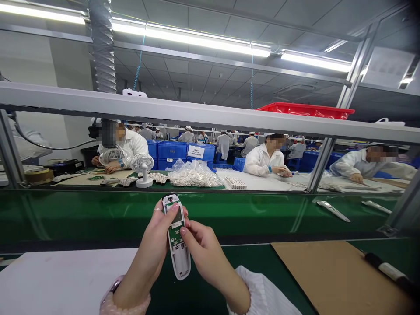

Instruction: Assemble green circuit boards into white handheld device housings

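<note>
I hold a long white device shell (180,260) upright in front of me, with a green circuit board (175,222) set into its upper half. My left hand (149,253) grips its left side, fingers curled behind it, a ring on one finger. My right hand (205,251) closes on its right edge, thumb pressed on the board near the middle. Both hands hover above the green bench edge.
A green conveyor belt (249,212) runs across, carrying two white shells (333,210) at right. A white sheet (55,280) lies at lower left, a brown cardboard sheet (341,275) at lower right. Beyond are several white-coated workers, a small fan (143,168), bagged parts (193,175) and a red crate (303,110) overhead.
</note>
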`<state>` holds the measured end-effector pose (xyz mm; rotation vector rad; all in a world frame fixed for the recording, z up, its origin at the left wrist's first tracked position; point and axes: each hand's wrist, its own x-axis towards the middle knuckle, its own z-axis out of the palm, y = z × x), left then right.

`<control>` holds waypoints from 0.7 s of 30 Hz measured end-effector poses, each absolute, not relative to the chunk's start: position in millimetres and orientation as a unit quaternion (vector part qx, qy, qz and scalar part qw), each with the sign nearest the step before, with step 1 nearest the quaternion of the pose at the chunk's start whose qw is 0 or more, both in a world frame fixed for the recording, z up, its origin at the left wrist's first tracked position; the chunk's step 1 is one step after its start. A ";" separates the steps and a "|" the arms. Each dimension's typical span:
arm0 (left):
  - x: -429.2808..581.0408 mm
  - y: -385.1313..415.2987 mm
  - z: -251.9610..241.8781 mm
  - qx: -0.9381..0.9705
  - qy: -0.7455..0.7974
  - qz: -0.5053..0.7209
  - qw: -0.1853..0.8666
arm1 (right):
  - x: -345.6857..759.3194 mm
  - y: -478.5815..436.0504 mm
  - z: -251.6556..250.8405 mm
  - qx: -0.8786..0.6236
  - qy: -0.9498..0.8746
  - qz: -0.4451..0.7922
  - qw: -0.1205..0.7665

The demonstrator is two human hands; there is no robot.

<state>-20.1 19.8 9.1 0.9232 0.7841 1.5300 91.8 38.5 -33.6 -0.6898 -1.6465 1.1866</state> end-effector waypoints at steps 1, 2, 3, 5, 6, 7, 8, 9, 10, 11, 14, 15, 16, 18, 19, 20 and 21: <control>-19.8 19.8 8.3 0.393 0.337 0.651 0.554 | 90.7 38.0 -34.7 -0.290 -0.677 0.476 0.481; -19.6 19.7 7.5 0.396 0.342 0.654 0.546 | 89.7 37.5 -35.7 -0.293 -0.677 0.472 0.483; -19.4 19.6 6.8 0.398 0.349 0.656 0.538 | 88.8 37.1 -36.3 -0.295 -0.675 0.470 0.486; -19.0 19.4 5.9 0.402 0.363 0.658 0.523 | 88.1 36.5 -36.5 -0.292 -0.671 0.477 0.487; -18.9 19.2 5.7 0.402 0.370 0.657 0.519 | 88.3 36.5 -36.0 -0.287 -0.667 0.486 0.486; -18.8 19.2 5.8 0.401 0.376 0.656 0.517 | 88.9 36.6 -35.0 -0.279 -0.663 0.497 0.485; -18.7 19.1 6.0 0.399 0.381 0.655 0.516 | 89.8 36.9 -33.7 -0.269 -0.659 0.509 0.484; -18.5 19.0 6.3 0.399 0.384 0.655 0.514 | 90.7 37.3 -32.1 -0.258 -0.654 0.523 0.482; -18.2 19.0 6.7 0.402 0.384 0.655 0.511 | 91.7 37.8 -30.6 -0.246 -0.649 0.536 0.480; -17.7 18.8 7.1 0.407 0.383 0.656 0.508 | 92.4 38.3 -29.3 -0.237 -0.645 0.545 0.479; -15.2 17.7 7.3 0.429 0.380 0.661 0.483 | 93.2 39.4 -28.2 -0.226 -0.636 0.561 0.479; -14.1 17.1 6.9 0.436 0.383 0.665 0.469 | 92.9 39.5 -28.7 -0.227 -0.634 0.562 0.480; -13.0 16.5 6.4 0.442 0.386 0.669 0.456 | 92.6 39.4 -29.5 -0.229 -0.633 0.562 0.482; -10.9 15.6 4.6 0.451 0.389 0.676 0.434 | 91.5 38.8 -31.3 -0.232 -0.629 0.562 0.484; -9.9 15.4 3.6 0.454 0.389 0.678 0.427 | 90.9 38.2 -31.9 -0.233 -0.629 0.561 0.485; -9.1 15.4 2.6 0.455 0.389 0.680 0.423 | 90.3 37.8 -32.3 -0.234 -0.628 0.561 0.486; -8.3 15.6 1.7 0.456 0.389 0.682 0.420 | 89.7 37.4 -32.5 -0.235 -0.628 0.559 0.487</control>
